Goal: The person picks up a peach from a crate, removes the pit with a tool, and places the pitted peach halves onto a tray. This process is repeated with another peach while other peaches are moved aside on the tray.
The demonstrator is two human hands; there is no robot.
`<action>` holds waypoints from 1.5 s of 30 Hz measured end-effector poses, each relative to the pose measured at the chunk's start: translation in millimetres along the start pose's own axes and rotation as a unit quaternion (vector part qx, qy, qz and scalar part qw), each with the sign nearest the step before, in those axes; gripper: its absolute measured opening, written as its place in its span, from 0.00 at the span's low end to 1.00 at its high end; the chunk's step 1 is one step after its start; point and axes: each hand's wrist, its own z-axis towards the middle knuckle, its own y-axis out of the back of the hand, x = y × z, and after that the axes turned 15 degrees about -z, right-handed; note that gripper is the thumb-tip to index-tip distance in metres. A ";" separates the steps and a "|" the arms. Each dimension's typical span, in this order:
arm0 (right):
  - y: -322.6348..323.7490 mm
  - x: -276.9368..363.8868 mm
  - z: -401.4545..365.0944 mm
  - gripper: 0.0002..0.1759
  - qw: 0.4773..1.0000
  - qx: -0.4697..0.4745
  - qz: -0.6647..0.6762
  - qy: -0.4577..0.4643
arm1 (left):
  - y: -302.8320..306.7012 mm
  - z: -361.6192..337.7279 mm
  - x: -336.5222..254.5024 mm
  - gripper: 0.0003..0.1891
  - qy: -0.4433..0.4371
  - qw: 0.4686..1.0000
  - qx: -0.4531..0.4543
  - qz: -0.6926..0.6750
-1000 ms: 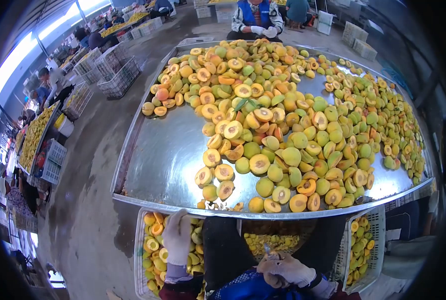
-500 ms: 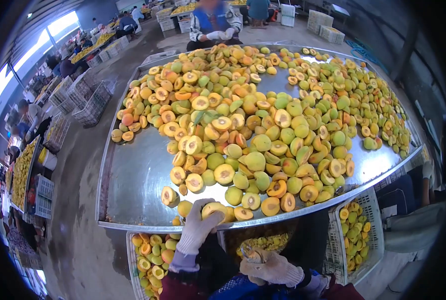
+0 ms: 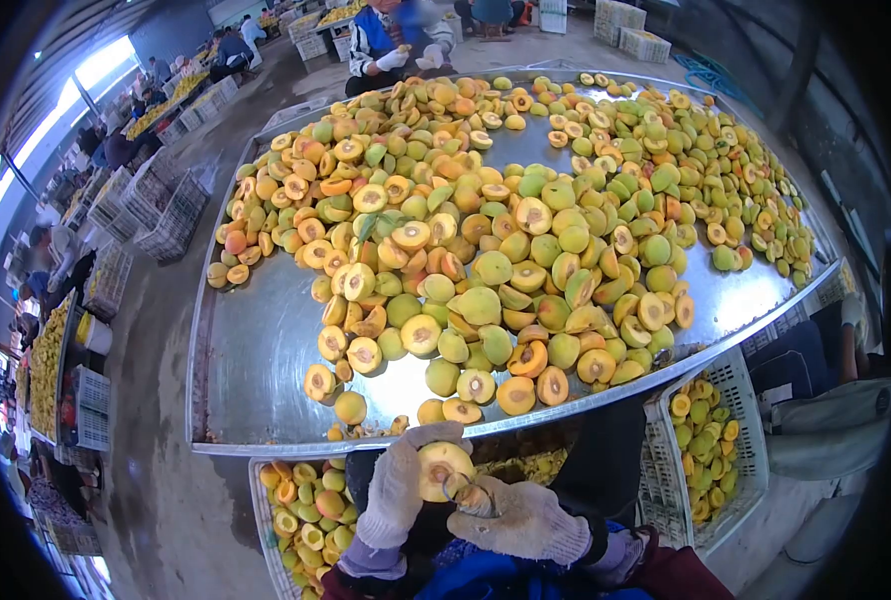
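My left hand (image 3: 403, 484), in a pale knitted glove, is closed on a peach half (image 3: 445, 471), its cut face and pit turned up toward me. Close beside it, my gloved right hand (image 3: 526, 520) grips a small metal pitting tool (image 3: 453, 487), whose curved loop is right at the cut face. The glove covers most of the tool. Both hands are low in front of the near edge of a metal table (image 3: 256, 350). A heap of peach halves (image 3: 496, 270) is spread over that table, many with pits showing.
Below the table edge, a crate of peach halves (image 3: 311, 515) stands at left and another white crate (image 3: 731, 430) at right. Across the table, a person in a blue vest (image 3: 376, 35) works with gloved hands. Stacked crates (image 3: 166, 205) line the floor at left.
My left hand has lifted a peach half off the table edge and brought it down toward me. My right hand has raised the tool to meet its cut face. The view has shifted slightly.
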 end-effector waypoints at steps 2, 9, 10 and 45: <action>1.7 -0.1 -2.8 0.15 0.998 0.026 0.021 -0.053 | 0.7 -0.3 -6.0 0.32 -0.007 0.968 0.035 0.247; 11.0 6.9 -9.5 0.22 1.000 -0.015 -0.018 -0.005 | -12.8 -11.3 -3.3 0.42 -0.021 0.970 0.072 0.232; 13.0 8.3 -10.5 0.21 0.999 0.022 -0.031 -0.034 | -14.8 -12.5 -0.5 0.43 -0.020 0.979 0.052 0.197; -1.0 -40.1 -21.7 0.18 0.816 0.281 0.505 -0.032 | -92.8 -14.0 -0.9 0.14 -0.151 0.842 0.013 0.517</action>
